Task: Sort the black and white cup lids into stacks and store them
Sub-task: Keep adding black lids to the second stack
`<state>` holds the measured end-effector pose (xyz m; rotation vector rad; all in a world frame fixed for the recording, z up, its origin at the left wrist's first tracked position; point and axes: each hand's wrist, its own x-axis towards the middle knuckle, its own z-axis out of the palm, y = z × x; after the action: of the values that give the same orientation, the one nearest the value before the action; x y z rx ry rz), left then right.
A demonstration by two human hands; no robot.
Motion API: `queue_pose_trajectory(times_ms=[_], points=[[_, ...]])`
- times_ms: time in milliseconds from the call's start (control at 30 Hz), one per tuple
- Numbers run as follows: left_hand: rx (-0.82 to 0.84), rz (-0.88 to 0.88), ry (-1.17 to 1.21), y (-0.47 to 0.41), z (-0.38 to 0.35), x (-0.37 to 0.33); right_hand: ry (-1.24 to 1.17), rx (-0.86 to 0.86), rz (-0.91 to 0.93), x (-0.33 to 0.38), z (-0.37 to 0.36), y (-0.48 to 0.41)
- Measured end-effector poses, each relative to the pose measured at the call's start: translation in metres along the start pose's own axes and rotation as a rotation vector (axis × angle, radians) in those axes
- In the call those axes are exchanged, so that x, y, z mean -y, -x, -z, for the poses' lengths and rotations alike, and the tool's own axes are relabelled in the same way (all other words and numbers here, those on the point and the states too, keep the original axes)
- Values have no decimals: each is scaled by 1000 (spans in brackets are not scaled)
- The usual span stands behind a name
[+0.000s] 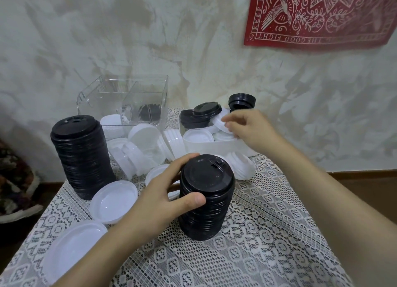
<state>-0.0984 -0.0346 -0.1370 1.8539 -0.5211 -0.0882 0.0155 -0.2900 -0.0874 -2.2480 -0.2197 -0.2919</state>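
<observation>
A stack of black lids [205,198] stands upright in the middle of the lace-covered table. My left hand [165,192] grips it near the top, thumb in front and fingers behind. A taller black stack [82,155] stands at the left. My right hand [249,130] reaches over a white tray [217,147] at the back and pinches a tilted white lid [220,123]. The tray holds mixed black lids [199,116] and white lids [198,136]. Loose white lids [115,200] lie on the cloth.
A clear plastic divided container [129,102] stands at the back left, close to the wall. A short black lid stack [241,102] sits behind the tray. More white lids [139,149] lie heaped between the tall stack and the tray. The table's left edge drops off beside a large white lid [71,250].
</observation>
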Motion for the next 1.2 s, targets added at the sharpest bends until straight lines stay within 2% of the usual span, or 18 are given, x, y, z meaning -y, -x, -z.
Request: queue_pose_trajectory(times_ms=[133,233,333,500,700,867,967,1033,1100,1200], points=[[5,15,12,0,1,1,371,-16,125,14,-17,-40],[15,23,9,1,1,1,584,101,181,12,-38,-65],[20,27,2,0,2,1,665,191,188,5,-52,-78],[19,24,-12,0,2,2,651,169,233,1,-60,-83],[14,9,10,1,1,2,601,65,258,-7,-53,-73],[12,10,4,1,1,2,468,-2,299,-1,-39,-57],[9,11,-3,1,1,2,429,22,318,0,-30,-30],[4,5,3,0,1,2,444,69,262,-6,-31,-10],[6,-8,3,0,0,1,340,69,160,-12,-29,4],[5,-20,10,0,0,2,110,4,129,-13,-26,9]])
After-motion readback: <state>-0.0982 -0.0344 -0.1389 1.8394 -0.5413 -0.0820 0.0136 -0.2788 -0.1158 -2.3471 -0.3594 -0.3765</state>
